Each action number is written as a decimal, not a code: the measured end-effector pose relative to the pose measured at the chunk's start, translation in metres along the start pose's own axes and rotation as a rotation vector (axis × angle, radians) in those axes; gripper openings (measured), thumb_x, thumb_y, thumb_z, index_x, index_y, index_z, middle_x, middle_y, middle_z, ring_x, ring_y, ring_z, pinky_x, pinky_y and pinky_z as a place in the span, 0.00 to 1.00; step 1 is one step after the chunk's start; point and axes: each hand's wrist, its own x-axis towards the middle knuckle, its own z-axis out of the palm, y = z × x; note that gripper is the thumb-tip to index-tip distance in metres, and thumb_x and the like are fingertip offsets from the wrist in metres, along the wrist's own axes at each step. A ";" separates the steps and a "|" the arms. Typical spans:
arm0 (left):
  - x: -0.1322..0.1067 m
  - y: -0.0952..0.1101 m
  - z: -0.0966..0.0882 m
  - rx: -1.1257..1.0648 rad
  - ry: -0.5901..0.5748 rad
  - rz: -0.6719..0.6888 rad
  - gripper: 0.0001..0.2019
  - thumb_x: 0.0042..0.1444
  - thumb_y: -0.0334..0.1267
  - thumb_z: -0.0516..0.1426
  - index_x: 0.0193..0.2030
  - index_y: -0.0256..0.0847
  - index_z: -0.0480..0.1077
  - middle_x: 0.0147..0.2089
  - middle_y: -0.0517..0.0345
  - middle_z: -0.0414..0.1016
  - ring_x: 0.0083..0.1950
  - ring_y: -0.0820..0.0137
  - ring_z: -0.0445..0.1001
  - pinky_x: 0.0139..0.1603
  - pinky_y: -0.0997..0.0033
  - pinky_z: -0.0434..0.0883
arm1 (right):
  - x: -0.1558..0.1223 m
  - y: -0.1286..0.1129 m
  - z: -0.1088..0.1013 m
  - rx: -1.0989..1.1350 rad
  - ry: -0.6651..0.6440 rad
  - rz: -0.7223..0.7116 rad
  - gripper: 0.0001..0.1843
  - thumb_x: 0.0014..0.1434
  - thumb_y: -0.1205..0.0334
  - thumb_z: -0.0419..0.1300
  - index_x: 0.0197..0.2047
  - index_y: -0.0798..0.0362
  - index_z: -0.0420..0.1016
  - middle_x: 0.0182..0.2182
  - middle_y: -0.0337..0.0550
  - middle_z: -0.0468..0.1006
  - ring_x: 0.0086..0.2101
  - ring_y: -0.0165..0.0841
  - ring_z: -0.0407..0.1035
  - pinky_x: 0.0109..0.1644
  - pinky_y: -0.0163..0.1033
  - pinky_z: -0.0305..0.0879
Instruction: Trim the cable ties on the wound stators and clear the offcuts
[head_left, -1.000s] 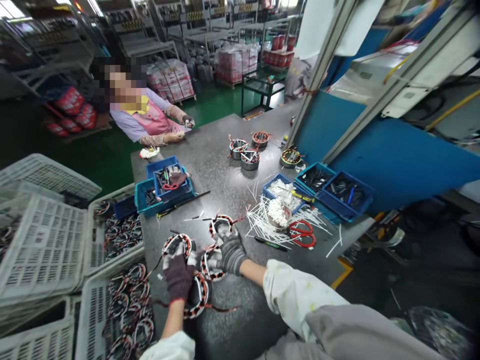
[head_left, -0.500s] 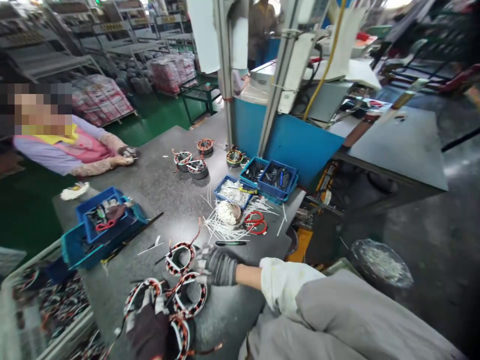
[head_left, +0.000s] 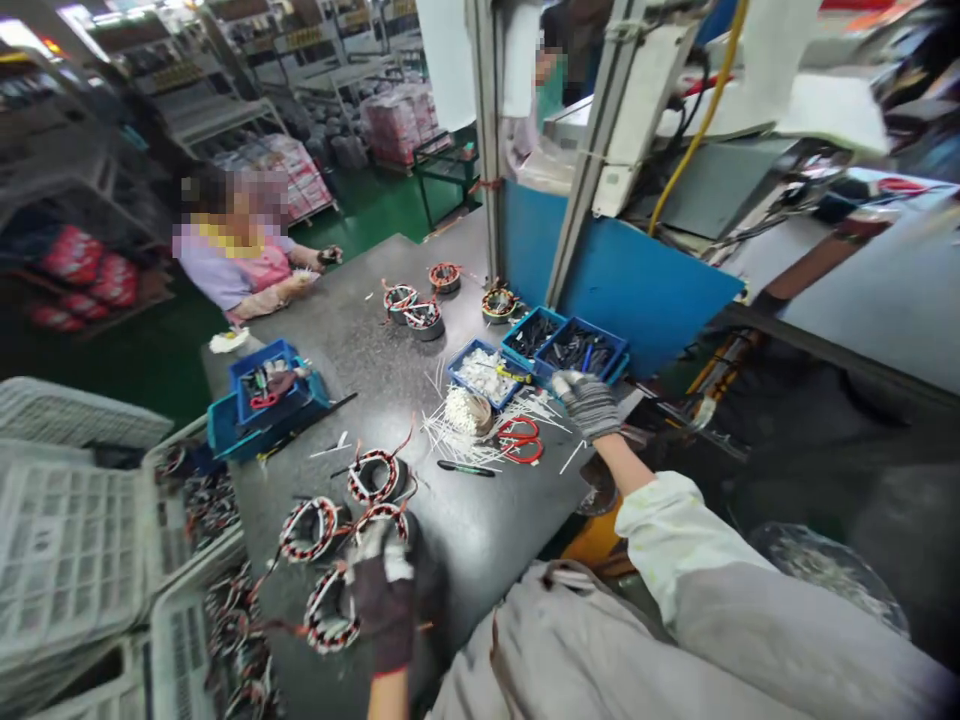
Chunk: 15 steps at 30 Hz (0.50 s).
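Note:
My left hand [head_left: 384,592], in a dark glove with white fingertips, rests on a striped stator ring [head_left: 384,525] near the table's front edge. Its fingers lie over the ring; I cannot make out a grip. Other stator rings [head_left: 309,528] [head_left: 373,474] lie just left and behind it. My right hand [head_left: 589,403], in a grey knit glove, is stretched out to the right, over the table's edge beside the blue bins [head_left: 577,350]. Its fingers curl loosely and I see nothing in them.
White cable ties [head_left: 465,440], a bowl of white parts [head_left: 465,410] and red scissors [head_left: 523,440] lie mid-table. A blue tray of tools [head_left: 262,395] sits left. White crates [head_left: 90,530] of stators stand at left. A co-worker [head_left: 232,260] works at the far end. More stators [head_left: 420,312] stand behind.
My right hand left the stator rings and swung right toward the blue bins. My left hand stayed on the rings. The view shifted.

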 end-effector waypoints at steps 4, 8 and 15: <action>-0.029 0.067 0.011 -0.151 0.066 0.075 0.25 0.78 0.39 0.47 0.70 0.44 0.79 0.68 0.44 0.84 0.74 0.52 0.79 0.79 0.40 0.73 | -0.011 -0.040 0.045 -0.012 -0.307 -0.117 0.24 0.78 0.59 0.55 0.68 0.53 0.84 0.66 0.56 0.85 0.63 0.46 0.80 0.72 0.48 0.72; -0.050 0.079 0.004 -0.143 0.045 0.022 0.22 0.78 0.35 0.50 0.69 0.42 0.81 0.67 0.43 0.85 0.73 0.53 0.80 0.77 0.42 0.74 | -0.022 -0.055 0.072 -0.035 -0.439 -0.209 0.20 0.74 0.58 0.60 0.61 0.53 0.88 0.59 0.57 0.88 0.61 0.48 0.81 0.72 0.51 0.73; -0.066 0.050 -0.001 -0.136 0.292 -0.181 0.20 0.78 0.36 0.52 0.67 0.43 0.81 0.63 0.45 0.87 0.67 0.57 0.84 0.72 0.47 0.80 | -0.046 -0.027 0.107 -0.079 -0.659 -0.267 0.24 0.75 0.51 0.58 0.60 0.54 0.89 0.60 0.60 0.87 0.62 0.51 0.81 0.71 0.50 0.74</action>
